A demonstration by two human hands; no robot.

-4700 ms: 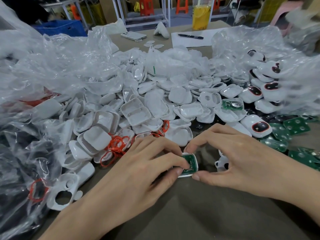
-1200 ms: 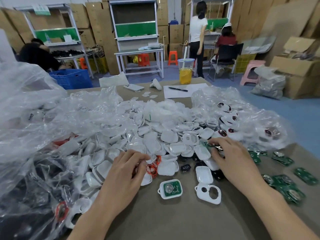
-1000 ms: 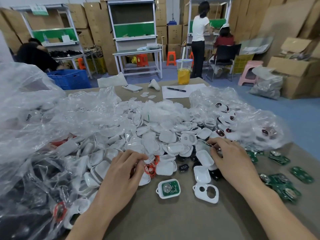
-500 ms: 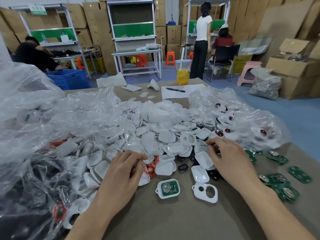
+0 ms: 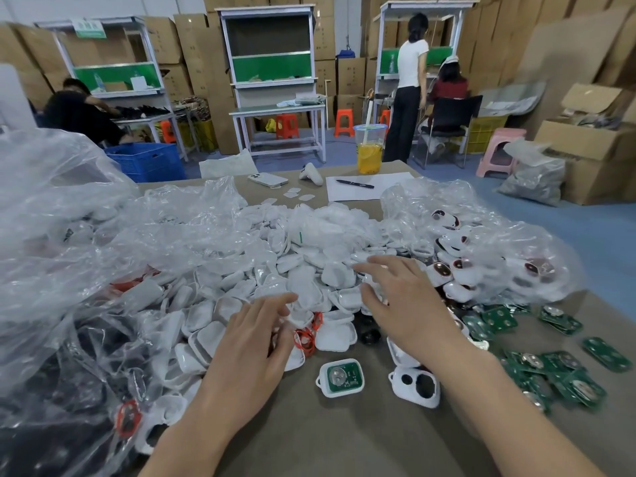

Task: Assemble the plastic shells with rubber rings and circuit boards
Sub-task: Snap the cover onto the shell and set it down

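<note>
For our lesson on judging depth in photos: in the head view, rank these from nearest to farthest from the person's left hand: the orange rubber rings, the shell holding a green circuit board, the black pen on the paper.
1. Orange rubber rings, right beside the left hand, by its fingers.
2. Shell holding a green circuit board, to the hand's right on the bare table.
3. Black pen, far across the table, on the paper beyond the shell pile.

A brown table [image 5: 344,438] carries a heap of white plastic shells [image 5: 303,270], clear plastic bags [image 5: 86,235], loose green circuit boards [image 5: 550,366], red rubber rings [image 5: 304,339], a shell holding a board [image 5: 340,376], a phone [image 5: 267,180], paper [image 5: 364,187] with a pen [image 5: 354,183], and a cup [image 5: 370,149], perhaps of fruit tea.
</note>
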